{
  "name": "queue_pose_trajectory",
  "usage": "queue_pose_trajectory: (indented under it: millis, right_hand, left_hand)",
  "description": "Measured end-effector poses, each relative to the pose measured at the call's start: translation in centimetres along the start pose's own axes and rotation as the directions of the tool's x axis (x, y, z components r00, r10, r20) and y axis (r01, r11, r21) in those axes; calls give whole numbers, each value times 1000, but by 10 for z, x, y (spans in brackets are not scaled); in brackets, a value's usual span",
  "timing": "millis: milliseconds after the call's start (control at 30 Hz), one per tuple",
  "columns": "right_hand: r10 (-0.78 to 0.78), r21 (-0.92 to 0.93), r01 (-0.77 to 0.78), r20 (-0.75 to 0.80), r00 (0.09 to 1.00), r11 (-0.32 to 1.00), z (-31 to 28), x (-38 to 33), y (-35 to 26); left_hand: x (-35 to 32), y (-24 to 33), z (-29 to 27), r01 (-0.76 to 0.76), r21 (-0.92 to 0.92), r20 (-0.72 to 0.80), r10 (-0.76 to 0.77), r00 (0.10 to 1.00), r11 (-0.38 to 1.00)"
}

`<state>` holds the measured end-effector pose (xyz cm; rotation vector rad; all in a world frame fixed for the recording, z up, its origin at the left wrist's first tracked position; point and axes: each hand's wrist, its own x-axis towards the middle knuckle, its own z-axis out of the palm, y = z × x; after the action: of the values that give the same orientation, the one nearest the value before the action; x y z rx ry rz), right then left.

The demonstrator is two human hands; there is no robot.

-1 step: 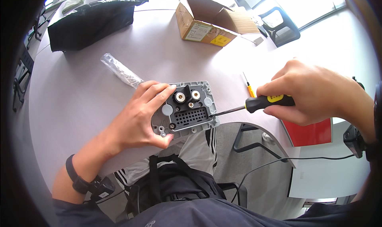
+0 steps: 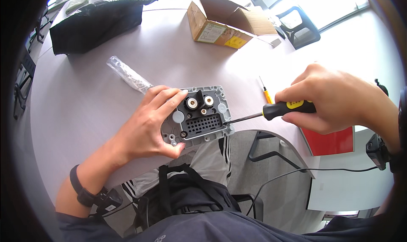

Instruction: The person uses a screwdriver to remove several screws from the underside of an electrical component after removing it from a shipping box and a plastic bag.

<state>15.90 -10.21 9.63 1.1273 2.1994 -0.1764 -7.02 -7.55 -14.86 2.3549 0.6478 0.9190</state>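
Note:
My left hand [image 2: 146,122] wraps round the left side of a grey rectangular housing [image 2: 222,98], fingers over the far edge and thumb at the near edge. Set into the housing is a black connector insert [image 2: 204,124] with rows of small round holes and two large round terminals above them. In my right hand [image 2: 328,100] is a screwdriver [image 2: 277,110] with a black and yellow handle, held nearly level. Its shaft points left, and the tip meets the right end of the insert, beside the holes. Whether a screw sits under the tip is too small to tell.
A slim yellow screwdriver [image 2: 267,95] lies beyond my right hand. Left of the housing rests a clear bag of small parts [image 2: 129,75]. Farther back stand a black plastic bag [image 2: 97,27] and an open carton [image 2: 218,32]. A red flat object [image 2: 331,141] lies below my right hand.
My right hand and the screwdriver handle have shifted very slightly to the right. The tip stays at the same spot on the insert, and my left hand keeps its hold.

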Motion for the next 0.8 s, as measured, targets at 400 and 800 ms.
queue_pose_trajectory:
  millis: [400,800]
  right_hand:
    - [455,84,-512,354,818,855,-38,33,-24]
    - [611,107,-723,461,644,682,-33,33,-29]
  left_hand:
    - [2,1,0,28,-16,7,-28,1000,999]
    - [-2,-3,7,36,-11,-46,-36,998,999]
